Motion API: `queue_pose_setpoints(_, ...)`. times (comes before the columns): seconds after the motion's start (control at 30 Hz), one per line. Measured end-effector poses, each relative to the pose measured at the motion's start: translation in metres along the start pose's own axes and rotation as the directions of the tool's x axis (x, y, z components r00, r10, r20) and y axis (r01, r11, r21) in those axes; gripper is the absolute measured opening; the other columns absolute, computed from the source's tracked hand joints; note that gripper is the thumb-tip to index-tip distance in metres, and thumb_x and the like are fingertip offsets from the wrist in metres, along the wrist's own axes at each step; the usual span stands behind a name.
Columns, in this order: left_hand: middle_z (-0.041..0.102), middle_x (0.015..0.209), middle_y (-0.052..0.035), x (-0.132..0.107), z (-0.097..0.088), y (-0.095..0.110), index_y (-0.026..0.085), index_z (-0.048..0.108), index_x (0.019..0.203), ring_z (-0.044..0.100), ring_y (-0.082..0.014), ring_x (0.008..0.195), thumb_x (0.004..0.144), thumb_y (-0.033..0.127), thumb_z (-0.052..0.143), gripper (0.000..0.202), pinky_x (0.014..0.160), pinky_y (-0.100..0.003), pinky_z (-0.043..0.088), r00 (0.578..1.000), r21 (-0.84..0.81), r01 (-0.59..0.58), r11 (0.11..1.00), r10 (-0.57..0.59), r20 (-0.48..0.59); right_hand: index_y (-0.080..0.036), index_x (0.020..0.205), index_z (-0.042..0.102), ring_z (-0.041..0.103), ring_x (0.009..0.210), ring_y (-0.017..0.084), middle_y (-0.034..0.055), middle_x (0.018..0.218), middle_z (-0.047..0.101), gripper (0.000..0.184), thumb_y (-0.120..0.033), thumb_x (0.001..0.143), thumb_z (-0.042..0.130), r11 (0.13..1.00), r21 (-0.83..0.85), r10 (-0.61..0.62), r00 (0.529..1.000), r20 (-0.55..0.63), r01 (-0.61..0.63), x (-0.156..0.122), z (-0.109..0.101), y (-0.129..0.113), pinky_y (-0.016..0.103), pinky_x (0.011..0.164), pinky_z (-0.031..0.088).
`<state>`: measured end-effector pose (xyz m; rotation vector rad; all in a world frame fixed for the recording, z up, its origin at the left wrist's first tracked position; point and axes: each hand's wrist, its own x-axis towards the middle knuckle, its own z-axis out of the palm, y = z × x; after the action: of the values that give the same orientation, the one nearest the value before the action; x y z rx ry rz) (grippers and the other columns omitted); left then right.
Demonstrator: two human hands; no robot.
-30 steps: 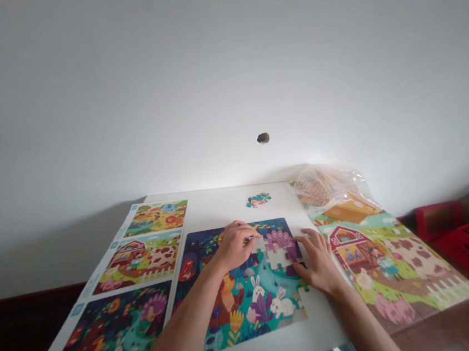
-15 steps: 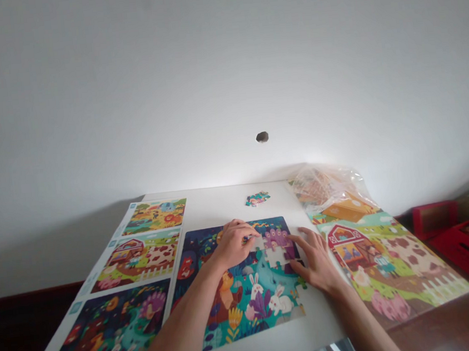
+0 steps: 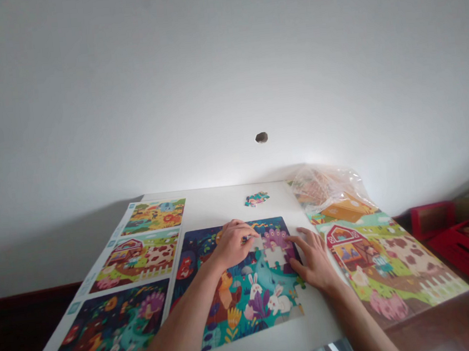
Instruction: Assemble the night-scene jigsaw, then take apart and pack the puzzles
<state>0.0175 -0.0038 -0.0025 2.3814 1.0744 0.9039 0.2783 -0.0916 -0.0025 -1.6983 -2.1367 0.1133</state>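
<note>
A colourful jigsaw puzzle (image 3: 247, 297) with rabbits and a peacock lies on the white table (image 3: 221, 207) in front of me. My left hand (image 3: 233, 244) rests on its upper middle, fingers curled and pinched at a piece by a white gap (image 3: 275, 256) in the picture. My right hand (image 3: 315, 259) lies at the puzzle's right edge, fingers spread flat, fingertips touching the pieces beside the gap. A small cluster of loose pieces (image 3: 257, 199) lies farther back on the table.
A printed sheet (image 3: 138, 258) with three puzzle pictures lies at the left. A finished farm puzzle (image 3: 391, 271) lies at the right, with a clear plastic bag (image 3: 328, 188) behind it. Red boxes (image 3: 462, 235) stand on the floor at far right. A white wall is behind.
Both hands stay on the puzzle with only slight shifts. The view has drifted a little, so things at the right sit slightly further left.
</note>
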Motion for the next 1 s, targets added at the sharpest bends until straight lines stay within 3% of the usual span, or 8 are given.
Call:
queue_pose_setpoints(0.63, 0.075, 0.093, 0.0011, 0.0006, -0.0010, 0.0006, 0.028, 0.074, 0.088, 0.060, -0.0197, 0.096, 0.082, 0.017, 0.059, 0.020, 0.093, -0.037, 0.041, 1.000, -0.001, 0.000, 1.000, 0.000, -0.008, -0.029, 0.117, 0.059, 0.036, 0.129, 0.032, 0.0090, 0.132, 0.045, 0.040, -0.031, 0.076, 0.058, 0.996, 0.085, 0.019, 1.000, 0.011, -0.020, 0.0003, -0.0049, -0.0025, 0.054, 0.106, 0.027)
queue_pose_setpoints(0.8, 0.075, 0.091, 0.0003, 0.0004, -0.0005, -0.0006, 0.027, 0.075, 0.087, 0.061, -0.0199, 0.095, 0.082, 0.017, 0.060, 0.019, 0.092, -0.037, 0.041, 1.000, -0.011, -0.001, 1.000, 0.001, -0.005, -0.025, 0.111, 0.059, 0.043, 0.123, 0.030, 0.0085, 0.128, 0.047, 0.036, -0.025, 0.076, 0.049, 0.950, 0.308, 0.099, 0.988, -0.119, -0.058, -0.0008, -0.0088, 0.0001, 0.048, 0.103, 0.036)
queue_pose_setpoints(1.0, 0.075, 0.091, -0.0002, 0.0007, 0.0003, -0.0005, 0.027, 0.074, 0.087, 0.061, -0.0196, 0.095, 0.082, 0.017, 0.060, 0.019, 0.091, -0.037, 0.042, 1.000, -0.011, 0.007, 1.000, -0.007, -0.008, -0.022, 0.083, 0.069, 0.051, 0.105, 0.026, 0.0074, 0.107, 0.052, 0.026, -0.020, 0.074, 0.044, 0.896, 0.443, 0.137, 0.963, -0.231, -0.021, -0.0024, -0.0098, 0.0022, 0.041, 0.094, 0.042)
